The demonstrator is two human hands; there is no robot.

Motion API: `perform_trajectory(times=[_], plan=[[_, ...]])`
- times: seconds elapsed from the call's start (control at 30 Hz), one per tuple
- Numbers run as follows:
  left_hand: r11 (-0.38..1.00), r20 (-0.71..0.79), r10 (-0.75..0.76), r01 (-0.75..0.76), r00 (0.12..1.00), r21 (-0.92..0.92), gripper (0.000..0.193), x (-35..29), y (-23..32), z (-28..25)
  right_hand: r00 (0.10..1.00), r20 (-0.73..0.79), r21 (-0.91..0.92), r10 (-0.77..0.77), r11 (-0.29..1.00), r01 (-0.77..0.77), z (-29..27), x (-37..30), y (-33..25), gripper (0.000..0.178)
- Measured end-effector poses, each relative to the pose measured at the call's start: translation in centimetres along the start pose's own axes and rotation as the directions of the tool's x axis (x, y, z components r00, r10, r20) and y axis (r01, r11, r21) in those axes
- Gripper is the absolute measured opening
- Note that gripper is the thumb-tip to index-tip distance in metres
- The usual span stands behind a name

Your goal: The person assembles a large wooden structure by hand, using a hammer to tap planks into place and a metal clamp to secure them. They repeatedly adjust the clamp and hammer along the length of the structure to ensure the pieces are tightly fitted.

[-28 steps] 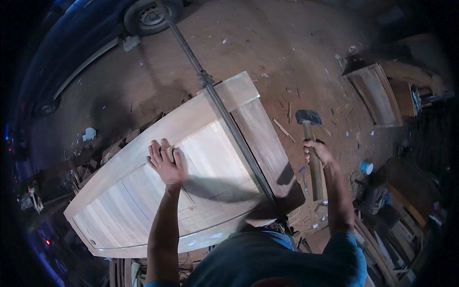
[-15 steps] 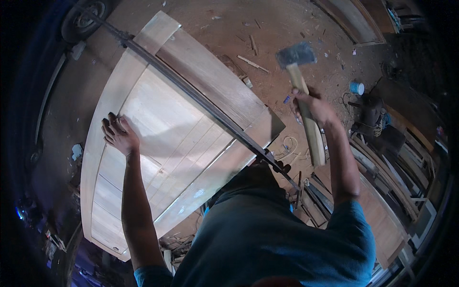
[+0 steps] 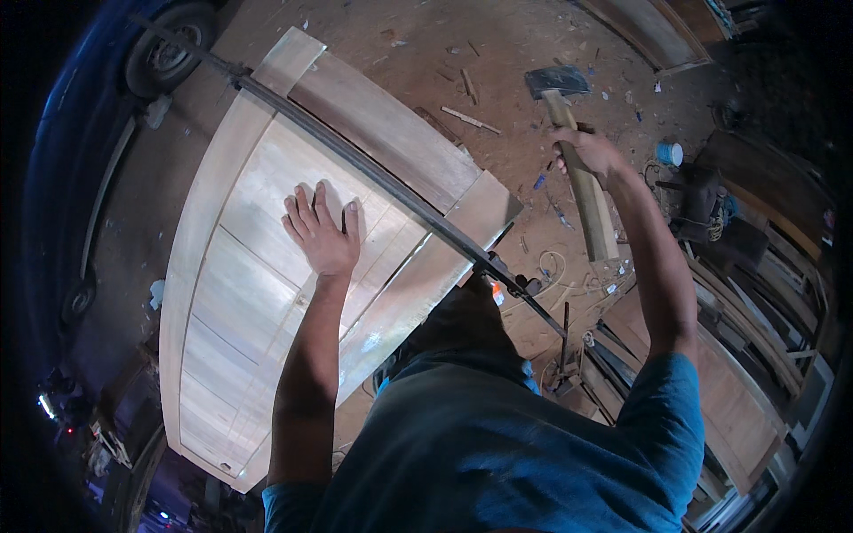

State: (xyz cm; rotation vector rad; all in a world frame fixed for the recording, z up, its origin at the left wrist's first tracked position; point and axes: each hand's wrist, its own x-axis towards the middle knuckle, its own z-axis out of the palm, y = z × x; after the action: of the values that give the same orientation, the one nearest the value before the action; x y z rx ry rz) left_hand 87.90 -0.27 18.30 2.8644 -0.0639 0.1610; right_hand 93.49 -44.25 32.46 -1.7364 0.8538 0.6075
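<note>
Framed wooden panel point(image 3: 240, 293) lies before you, tilted across the view, one long edge curved, pale boards set inside its frame. What carries it is hidden beneath.

Left hand point(image 3: 324, 233): palm down on the panel's boards, fingers spread, thumb out to the side, nothing gripped. Your forearm crosses the panel's near edge.

Right hand point(image 3: 591, 153): well apart from the panel, off its right side. Fingers wrap around the hammer point(image 3: 588, 209) by its wooden handle, gripping below the head. Dark, blocky hammer head point(image 3: 557, 82) points away from you; butt of the handle points back toward you. Whole hammer is right of the panel, clear of it.

Long metal bar clamp point(image 3: 362, 166) runs diagonally over the panel, overhanging both sides; its near end is by your legs. A darker brown board point(image 3: 386, 129) sits in the panel on the clamp's far side.

Left of the panel: blue vehicle point(image 3: 75, 115), with its wheel point(image 3: 169, 49) near the clamp's far end. Right of the panel: thin wood stick point(image 3: 471, 120) on the littered dirt ground point(image 3: 524, 40), pale loose cord point(image 3: 551, 274), small white-and-blue tub point(image 3: 671, 155), piled timber strips point(image 3: 755, 320).
</note>
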Motion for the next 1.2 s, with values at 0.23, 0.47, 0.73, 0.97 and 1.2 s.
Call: perform_trajectory(times=[0.23,0.47,0.73,0.97,1.2], plan=[[1.0,-0.014,0.021,-0.021,1.0,0.0,0.066,0.1,-0.3,0.4,0.899,0.402,-0.173,0.173,0.979,-0.111,4.3,-2.8,0.4,0.034],[0.997,0.024,0.049,-0.05,0.998,0.051,0.067,0.0,-0.5,0.8,0.972,0.227,0.127,0.061,0.988,-0.091,2.2,0.3,6.0,0.035],[0.993,0.003,0.115,-0.115,0.993,0.041,0.065,0.3,-0.7,1.5,0.992,0.078,0.46,0.101,0.879,-0.125,0.3,-2.1,12.6,0.027],[0.985,0.037,0.144,-0.147,0.989,0.095,0.066,0.5,-0.9,1.6,0.986,-0.021,0.484,0.166,0.864,-0.135,-0.3,-3.7,14.4,0.025],[0.994,0.019,0.097,-0.097,0.995,0.047,0.063,-0.5,-0.9,1.1,0.897,0.442,0.363,-0.004,0.916,-0.174,3.8,-11.1,12.8,0.037]])
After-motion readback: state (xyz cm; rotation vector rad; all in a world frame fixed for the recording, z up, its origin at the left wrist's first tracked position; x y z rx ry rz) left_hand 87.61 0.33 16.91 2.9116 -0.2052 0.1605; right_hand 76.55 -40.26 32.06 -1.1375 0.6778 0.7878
